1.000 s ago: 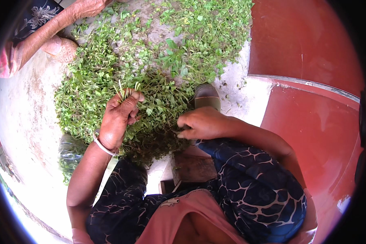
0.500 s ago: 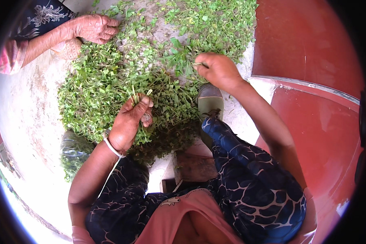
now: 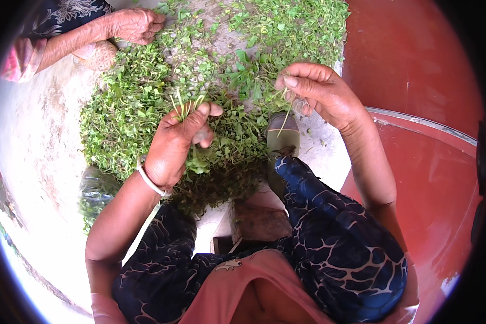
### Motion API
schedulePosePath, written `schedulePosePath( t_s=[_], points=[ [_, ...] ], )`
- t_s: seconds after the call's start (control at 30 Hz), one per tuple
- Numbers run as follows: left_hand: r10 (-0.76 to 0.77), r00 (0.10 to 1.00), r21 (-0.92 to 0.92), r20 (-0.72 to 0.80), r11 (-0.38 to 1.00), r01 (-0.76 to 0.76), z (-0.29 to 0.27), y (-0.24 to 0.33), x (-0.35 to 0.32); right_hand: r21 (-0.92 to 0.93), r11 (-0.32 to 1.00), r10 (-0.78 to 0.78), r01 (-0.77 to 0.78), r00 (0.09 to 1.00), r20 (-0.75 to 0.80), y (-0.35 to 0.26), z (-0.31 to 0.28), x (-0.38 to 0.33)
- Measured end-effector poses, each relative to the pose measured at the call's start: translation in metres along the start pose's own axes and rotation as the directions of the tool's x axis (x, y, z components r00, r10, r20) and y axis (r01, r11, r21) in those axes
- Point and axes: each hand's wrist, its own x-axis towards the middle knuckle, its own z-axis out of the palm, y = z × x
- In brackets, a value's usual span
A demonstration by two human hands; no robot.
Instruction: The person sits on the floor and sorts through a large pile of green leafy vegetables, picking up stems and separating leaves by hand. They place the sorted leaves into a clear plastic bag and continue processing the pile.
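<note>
Stems in a pale-green bunch (image 3: 183, 107) poke out of my left grip (image 3: 174, 139) in the head view; that fist is closed around them, thumb laid across, with leaves hanging below it. My right grip (image 3: 326, 94) is pinched, thumb against forefinger, on a thin sprig (image 3: 285, 116), the other fingers loosely curled. What matters most is how these two lie: the sprig is to the right of the bunch, nearly level with it, with a clear gap between, and my right side is the nearer one, holding it. Its long axis slants from my right fingertips back toward me and a little left, whereas the bunch's bare ends point away from me, so the two are not lined up. Beneath lies a broad heap of leafy herbs (image 3: 119, 124) on a pale concrete floor (image 3: 43, 129), dense on my left and thinner farther out, where bare ground shows through. An olive rubber boot (image 3: 284, 142) stands at the heap's right edge, below the sprig; what looks like a clear plastic bag (image 3: 97, 188) sits at the near left corner, and a brown wooden block (image 3: 259, 220) between my patterned trouser legs (image 3: 340, 232). Red panels (image 3: 410, 65) close off my right. A co-worker's hand (image 3: 135, 26) is over the far left edge; whether it holds anything, I cannot tell.
</note>
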Motion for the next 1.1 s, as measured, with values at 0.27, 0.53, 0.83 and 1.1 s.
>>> schedulePosePath(
  t_s=[0.27, 0.53, 0.83, 1.1],
  points=[
    [0.056, 0.982, 0.08, 0.182, 0.994, -0.072, 0.021, 0.006, 0.008, -0.033, 0.998, 0.062, -0.056, 0.975, 0.211, 0.01, 0.028, -0.001],
    [-0.075, 0.973, 0.035, 0.218, 0.997, 0.069, 0.018, -0.008, 0.006, -0.1, 0.992, 0.097, -0.079, 0.975, 0.2, 0.028, 0.034, 0.006],
    [-0.107, 0.951, 0.327, 0.289, 0.945, 0.007, 0.008, -0.016, 0.008, -0.263, 0.964, 0.006, 0.047, 0.981, 0.195, 0.041, 0.043, 0.012],
    [-0.06, 0.998, 0.049, 0.029, 0.997, 0.059, -0.009, -0.027, 0.005, -0.472, 0.821, -0.06, 0.321, 0.871, 0.488, 0.035, 0.058, -0.012]
  ],
)
